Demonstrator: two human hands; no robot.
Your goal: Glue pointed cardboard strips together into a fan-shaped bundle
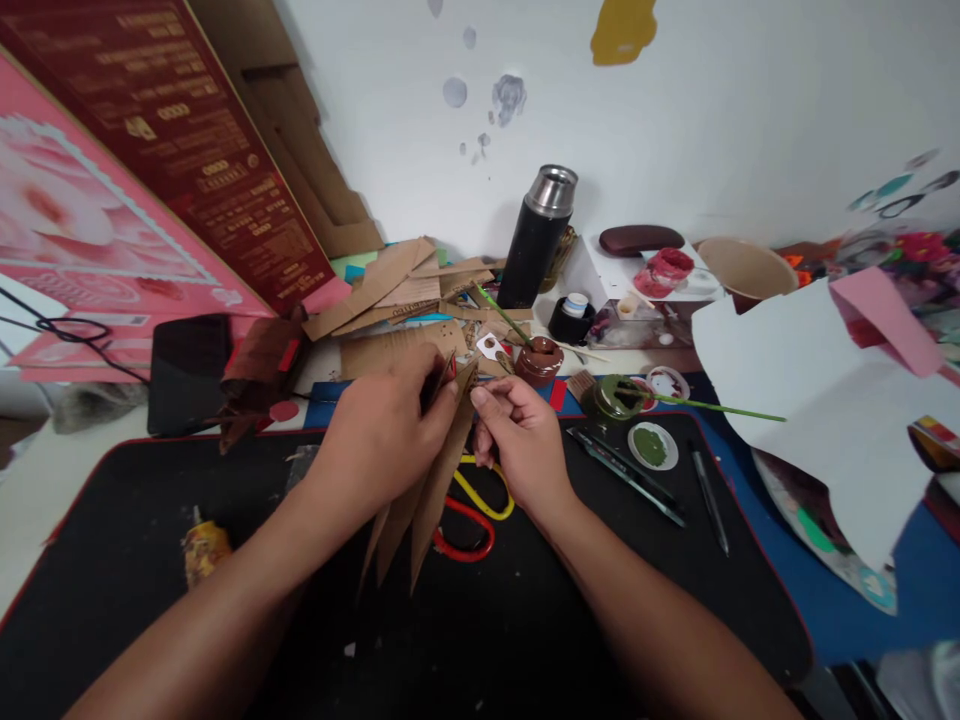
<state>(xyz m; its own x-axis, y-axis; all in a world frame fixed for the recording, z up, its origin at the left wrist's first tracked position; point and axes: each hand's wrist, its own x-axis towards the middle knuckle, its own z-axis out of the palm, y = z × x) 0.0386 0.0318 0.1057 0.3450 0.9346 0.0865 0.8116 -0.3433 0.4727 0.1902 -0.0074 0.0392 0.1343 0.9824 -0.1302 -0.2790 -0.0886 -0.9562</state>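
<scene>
Several pointed strips of brown cardboard (435, 485) hang fanned out between my hands, their narrow ends downward. My left hand (390, 420) is closed round their upper part; a small red bit shows by its fingertips. My right hand (523, 435) has its thumb and fingers pinched together at the top right edge of the nearest strip, touching it. Whether a small piece is in that pinch is hidden. Behind the cardboard, scissors (465, 552) with one red and one yellow handle loop lie on the black mat (562, 610).
A yellow glue tube (205, 548) lies left on the mat. Paint jars, brown (540, 362) and green (616, 398), stand behind my right hand, with pens (630, 476) nearby. A black flask (537, 240) stands at the back beside cardboard scraps (394, 285). White paper (817, 380) lies right.
</scene>
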